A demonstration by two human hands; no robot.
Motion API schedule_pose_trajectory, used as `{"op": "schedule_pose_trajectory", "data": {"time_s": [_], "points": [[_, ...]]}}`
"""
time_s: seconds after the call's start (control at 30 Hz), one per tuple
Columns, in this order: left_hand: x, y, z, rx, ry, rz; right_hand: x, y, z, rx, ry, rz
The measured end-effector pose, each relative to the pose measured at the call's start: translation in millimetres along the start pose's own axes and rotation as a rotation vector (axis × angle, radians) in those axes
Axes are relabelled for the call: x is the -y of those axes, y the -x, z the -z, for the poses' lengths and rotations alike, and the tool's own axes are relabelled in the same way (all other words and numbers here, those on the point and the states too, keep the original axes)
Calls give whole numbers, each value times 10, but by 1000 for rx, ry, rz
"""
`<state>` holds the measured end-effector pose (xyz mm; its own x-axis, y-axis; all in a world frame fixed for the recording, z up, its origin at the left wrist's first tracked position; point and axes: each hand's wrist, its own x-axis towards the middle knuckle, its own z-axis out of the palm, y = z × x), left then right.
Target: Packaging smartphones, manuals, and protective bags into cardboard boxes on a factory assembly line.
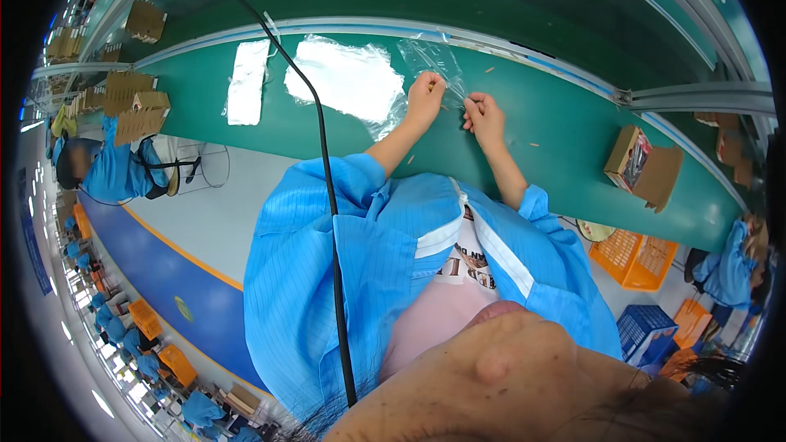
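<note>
A clear plastic bag (429,56) lies crinkled over the green bench top, just beyond my hands. My left hand (425,101) is closed, its fingers pinched on the near part of the bag. Close by on the right, my right hand (485,120) pinches a twisted strand of the same plastic between thumb and fingertips. Left of my hands is a shiny heap of clear film (344,75), bright with glare. Further left lies a narrower white, glossy packet (246,83). Whatever is inside my curled fingers is hidden.
A black cable (321,127) hangs across the view. On the green bench (557,147), an opened cardboard box (634,162) stands at the right; small brownish slips lie scattered. Metal framing edges the bench. Orange crates (634,258) and a blue crate (644,331) stand below; a co-worker (115,164) sits left.
</note>
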<state>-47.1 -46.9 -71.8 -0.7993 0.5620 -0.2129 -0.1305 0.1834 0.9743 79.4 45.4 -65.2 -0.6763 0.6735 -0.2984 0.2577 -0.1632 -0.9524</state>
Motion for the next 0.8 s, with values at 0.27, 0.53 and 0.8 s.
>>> {"op": "schedule_pose_trajectory", "data": {"time_s": [0.27,0.53,0.8], "points": [[123,69,-78,-42,-545,-631,-60,-51,27,-20,184,44],[236,141,-108,-29,-803,-766,-297,151,398,-213,138,167],[10,294,-60,-97,-791,-892,-489,60,416,-210,480,390]]}}
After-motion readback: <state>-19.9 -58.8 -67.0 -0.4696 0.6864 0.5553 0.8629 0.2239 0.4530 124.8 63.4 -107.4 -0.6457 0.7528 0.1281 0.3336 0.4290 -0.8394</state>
